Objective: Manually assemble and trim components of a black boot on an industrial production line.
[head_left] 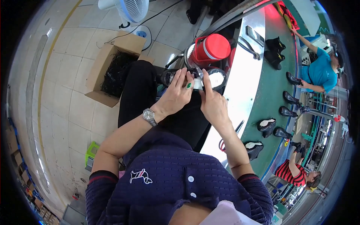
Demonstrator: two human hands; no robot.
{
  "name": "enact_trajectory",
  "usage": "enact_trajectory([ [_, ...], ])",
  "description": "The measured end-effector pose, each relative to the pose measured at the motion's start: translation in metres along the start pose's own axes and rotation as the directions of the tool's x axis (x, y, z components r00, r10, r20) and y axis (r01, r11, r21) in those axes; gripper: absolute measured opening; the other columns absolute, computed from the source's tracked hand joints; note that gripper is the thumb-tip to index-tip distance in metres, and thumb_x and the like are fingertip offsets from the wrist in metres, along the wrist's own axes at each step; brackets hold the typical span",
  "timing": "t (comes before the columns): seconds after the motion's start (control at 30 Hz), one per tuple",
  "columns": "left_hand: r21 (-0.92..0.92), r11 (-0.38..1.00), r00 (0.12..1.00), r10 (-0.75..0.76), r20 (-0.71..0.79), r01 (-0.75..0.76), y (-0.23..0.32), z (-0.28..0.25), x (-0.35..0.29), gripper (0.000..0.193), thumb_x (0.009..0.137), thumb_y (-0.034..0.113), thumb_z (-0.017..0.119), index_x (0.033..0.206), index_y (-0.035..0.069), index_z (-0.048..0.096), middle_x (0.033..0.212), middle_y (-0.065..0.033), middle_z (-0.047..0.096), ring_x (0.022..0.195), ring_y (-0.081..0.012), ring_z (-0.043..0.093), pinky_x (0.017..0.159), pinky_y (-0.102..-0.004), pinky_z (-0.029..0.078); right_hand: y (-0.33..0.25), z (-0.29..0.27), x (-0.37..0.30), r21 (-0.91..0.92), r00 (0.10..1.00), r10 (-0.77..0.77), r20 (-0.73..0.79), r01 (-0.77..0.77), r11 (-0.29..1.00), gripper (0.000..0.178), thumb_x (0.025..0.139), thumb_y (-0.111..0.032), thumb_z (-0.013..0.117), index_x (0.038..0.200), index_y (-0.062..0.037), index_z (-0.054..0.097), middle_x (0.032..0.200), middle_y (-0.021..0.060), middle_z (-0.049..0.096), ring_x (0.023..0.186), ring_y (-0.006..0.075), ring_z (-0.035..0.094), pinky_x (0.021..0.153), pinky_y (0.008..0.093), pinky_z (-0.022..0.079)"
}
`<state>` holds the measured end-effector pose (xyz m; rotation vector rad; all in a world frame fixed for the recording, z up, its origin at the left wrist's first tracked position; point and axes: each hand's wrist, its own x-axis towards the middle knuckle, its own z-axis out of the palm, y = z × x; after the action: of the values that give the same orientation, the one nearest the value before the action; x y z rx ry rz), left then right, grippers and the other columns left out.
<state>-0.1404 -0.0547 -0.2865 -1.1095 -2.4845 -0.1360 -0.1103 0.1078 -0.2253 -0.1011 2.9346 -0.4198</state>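
Across my lap lies a black shoe [219, 79], bottom up, with a white patch showing on its underside. My left hand [177, 94] is closed over its middle, the fingers pressed down beside the white part. Between the fingers of my right hand [216, 108] is a slim silver metal tool [199, 72], its tip angled away and to the left over the shoe. Blade or jaws, I cannot tell. My fingers hide part of the shoe and the tool's grip.
A red lidded bucket [217, 47] stands just beyond the shoe. At left sits a cardboard box [98, 75] of black scraps, with a fan [133, 9] farther off. Right are a white tabletop [245, 71] and a green conveyor [260, 101] carrying several black shoes; two people work beyond it.
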Motion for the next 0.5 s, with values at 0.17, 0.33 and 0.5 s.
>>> enact_trajectory([
  [0.17, -0.028, 1.000, 1.000, 0.006, -0.026, -0.006, -0.006, 0.005, -0.005, 0.041, 0.084, 0.007, 0.051, 0.118, -0.016, 0.052, 0.115, -0.0273, 0.054, 0.118, -0.0438, 0.051, 0.107, -0.0482, 0.038, -0.011, -0.021, 0.004, 0.072, 0.980, -0.073, -0.185, 0.087, 0.994, 0.068, 0.089, -0.012, 0.057, 0.148, -0.0103, 0.024, 0.060, 0.0193, 0.062, 0.055, 0.0357, 0.064, 0.052, 0.0453, 0.050],
  [0.33, -0.131, 0.990, 0.999, -0.047, -0.020, 0.044, -0.007, 0.006, -0.004, 0.038, 0.084, 0.010, 0.053, 0.115, -0.012, 0.054, 0.115, -0.0239, 0.055, 0.118, -0.0385, 0.052, 0.108, -0.0470, 0.036, -0.005, 0.004, 0.009, -0.015, 0.998, -0.006, -0.062, 0.006, 1.000, 0.069, 0.088, -0.011, 0.057, 0.149, -0.0124, 0.024, 0.064, 0.0190, 0.064, 0.057, 0.0371, 0.064, 0.054, 0.0469, 0.051],
  [0.5, -0.076, 0.961, 0.960, -0.257, 0.114, 0.266, -0.022, -0.028, 0.002, 0.039, 0.083, 0.010, 0.053, 0.118, -0.007, 0.056, 0.115, -0.0215, 0.057, 0.118, -0.0324, 0.050, 0.106, -0.0421, 0.035, -0.019, -0.006, 0.004, 0.088, 0.987, -0.047, -0.153, 0.061, 0.994, 0.068, 0.088, -0.012, 0.057, 0.148, -0.0102, 0.023, 0.064, 0.0202, 0.064, 0.057, 0.0380, 0.064, 0.054, 0.0469, 0.051],
])
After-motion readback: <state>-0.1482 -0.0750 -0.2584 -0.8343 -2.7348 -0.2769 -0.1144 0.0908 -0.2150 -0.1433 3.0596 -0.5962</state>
